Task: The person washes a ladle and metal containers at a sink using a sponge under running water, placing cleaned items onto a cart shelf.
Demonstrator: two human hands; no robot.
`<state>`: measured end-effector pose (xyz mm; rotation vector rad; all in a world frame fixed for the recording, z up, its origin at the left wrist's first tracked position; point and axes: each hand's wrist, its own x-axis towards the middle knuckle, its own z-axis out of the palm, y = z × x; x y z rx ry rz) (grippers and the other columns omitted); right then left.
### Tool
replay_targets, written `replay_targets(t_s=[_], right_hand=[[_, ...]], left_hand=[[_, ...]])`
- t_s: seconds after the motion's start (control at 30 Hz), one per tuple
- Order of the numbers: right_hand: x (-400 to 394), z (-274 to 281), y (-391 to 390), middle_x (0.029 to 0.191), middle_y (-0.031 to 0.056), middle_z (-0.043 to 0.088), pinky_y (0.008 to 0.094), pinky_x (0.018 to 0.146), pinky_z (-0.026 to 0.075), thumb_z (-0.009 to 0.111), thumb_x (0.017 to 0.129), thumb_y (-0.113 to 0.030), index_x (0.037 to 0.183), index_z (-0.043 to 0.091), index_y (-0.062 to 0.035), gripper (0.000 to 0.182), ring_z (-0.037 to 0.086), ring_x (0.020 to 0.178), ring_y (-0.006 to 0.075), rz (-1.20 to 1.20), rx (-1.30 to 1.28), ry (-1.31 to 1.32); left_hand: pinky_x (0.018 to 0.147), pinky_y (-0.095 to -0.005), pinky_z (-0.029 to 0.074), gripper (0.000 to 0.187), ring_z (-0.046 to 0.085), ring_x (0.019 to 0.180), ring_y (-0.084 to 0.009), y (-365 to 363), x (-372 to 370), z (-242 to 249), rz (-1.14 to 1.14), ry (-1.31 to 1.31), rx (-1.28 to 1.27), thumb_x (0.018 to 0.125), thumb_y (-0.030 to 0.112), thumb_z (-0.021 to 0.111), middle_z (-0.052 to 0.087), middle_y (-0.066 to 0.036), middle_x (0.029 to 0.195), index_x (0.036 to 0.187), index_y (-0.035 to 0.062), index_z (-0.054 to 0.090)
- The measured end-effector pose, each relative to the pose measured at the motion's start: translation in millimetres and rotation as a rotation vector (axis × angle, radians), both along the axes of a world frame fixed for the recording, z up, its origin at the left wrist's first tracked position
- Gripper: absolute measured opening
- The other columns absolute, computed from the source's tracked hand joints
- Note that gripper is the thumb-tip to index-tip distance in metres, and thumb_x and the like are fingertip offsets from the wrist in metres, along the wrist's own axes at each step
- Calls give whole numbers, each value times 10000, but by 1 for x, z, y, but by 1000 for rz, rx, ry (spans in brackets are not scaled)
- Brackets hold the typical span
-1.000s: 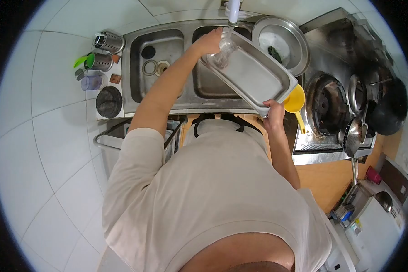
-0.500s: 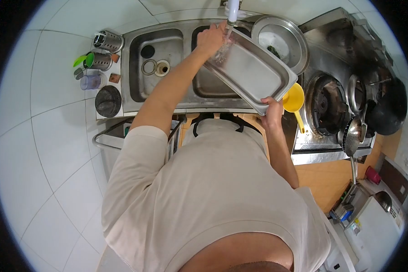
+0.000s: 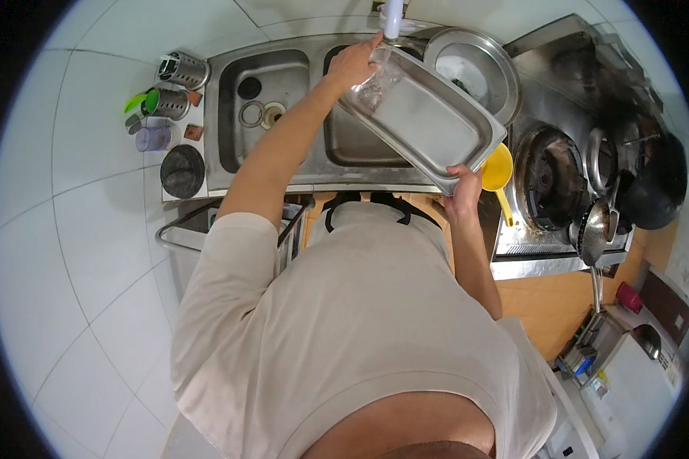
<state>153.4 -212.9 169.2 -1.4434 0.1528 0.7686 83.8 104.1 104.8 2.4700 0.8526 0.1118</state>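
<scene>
A rectangular steel pan (image 3: 436, 122) is held at a slant over the right sink basin (image 3: 360, 141). Water from the white faucet (image 3: 393, 19) runs into its far left end and spreads there. My left hand (image 3: 354, 65) is closed on that end, beside the stream. At the near right corner my right hand (image 3: 464, 191) grips the rim, thumb on top. Close to the right hand lies a yellow ladle (image 3: 497, 168), its handle toward me. Behind the pan stands a round metal basin (image 3: 505, 73) with something dark green inside.
The left sink basin (image 3: 241, 145) holds a drain ring. Steel holders (image 3: 184, 70), a clear cup (image 3: 155, 138) and a dark round container (image 3: 182, 171) stand at the left. To the right are a stove burner (image 3: 547, 177), a strainer (image 3: 593, 233) and a black wok (image 3: 654, 183).
The pan has shifted slightly, and the water has spread further over its left end. My left hand has moved a little left. Both hands keep their hold.
</scene>
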Motion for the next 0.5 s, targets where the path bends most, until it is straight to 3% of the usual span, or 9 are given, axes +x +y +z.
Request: replay_targets(t_s=[0.07,0.17,0.27,0.37,0.5], right_hand=[[3,-2,-2,1233,141,493,389,984,403,523,703,41,1371,346,-20,694,489,1138,294,34,1,-116],[7,0,-5,1285,163,453,334,1050,313,515,704,23,1452,243,-6,797,433,1198,280,110,-50,-336],[10,9,-5,1325,173,410,333,1077,274,513,719,12,1459,222,7,795,387,1258,282,149,-114,-538],[10,17,-4,1352,184,370,354,1094,252,501,717,32,1456,220,15,791,359,1289,288,180,-117,-694],[9,17,-5,1309,196,374,382,1097,247,485,694,74,1442,232,36,791,384,1259,301,209,-92,-857]], left_hand=[[992,-412,451,844,557,1160,-352,0,-1,-1,-12,-48,-31,768,169,671,526,-206,1318,1487,144,230],[982,-405,454,723,577,1135,-362,-1,-5,-32,92,-229,-321,742,110,646,582,-220,1235,1408,65,368],[919,-367,489,568,629,1063,-314,0,-4,-58,135,-83,-521,719,119,666,646,-188,1120,1256,10,514],[807,-331,520,441,659,902,-231,-11,-8,-57,199,-67,-1037,716,135,682,673,-111,980,1125,7,581],[707,-299,505,357,616,774,-158,-14,10,-67,159,-159,-965,732,129,687,647,-49,872,1065,25,612]])
